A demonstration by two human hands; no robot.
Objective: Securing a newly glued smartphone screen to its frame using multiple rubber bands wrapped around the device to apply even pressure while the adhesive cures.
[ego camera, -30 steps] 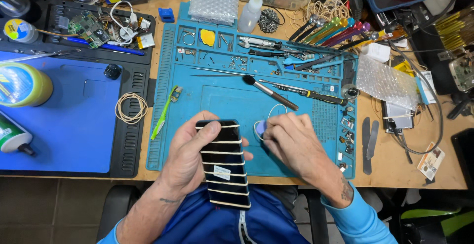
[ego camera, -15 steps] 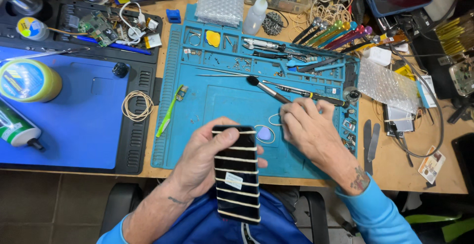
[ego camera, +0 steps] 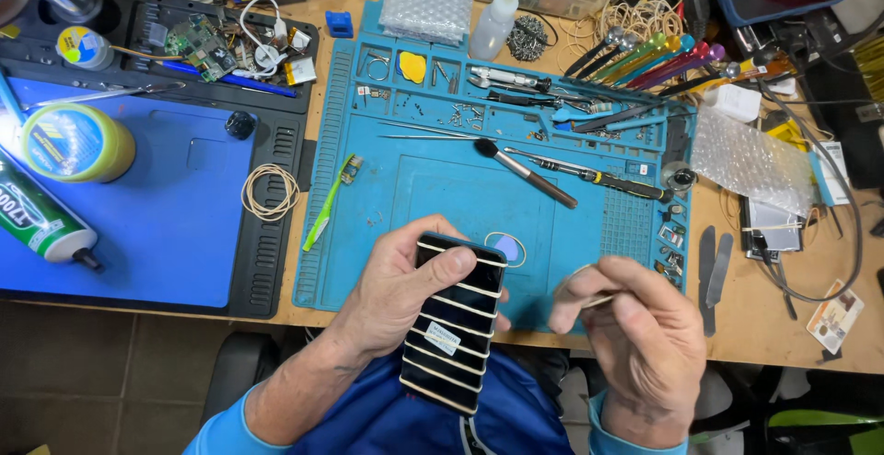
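A black slab-shaped phone wrapped in pale rubber bands is clamped in the left hand. Just beside it, another thin rubber band is pinched in the right hand's closed fingers. Banding appears underway; stretching over the phone's near end seems required.

Glossy black glass on the phone, wrapped in pale rubber bands. Matt blue rubbery mat beneath, a bare wood surface at its edge, crinkly clear bubble wrap, shiny metal tweezers.
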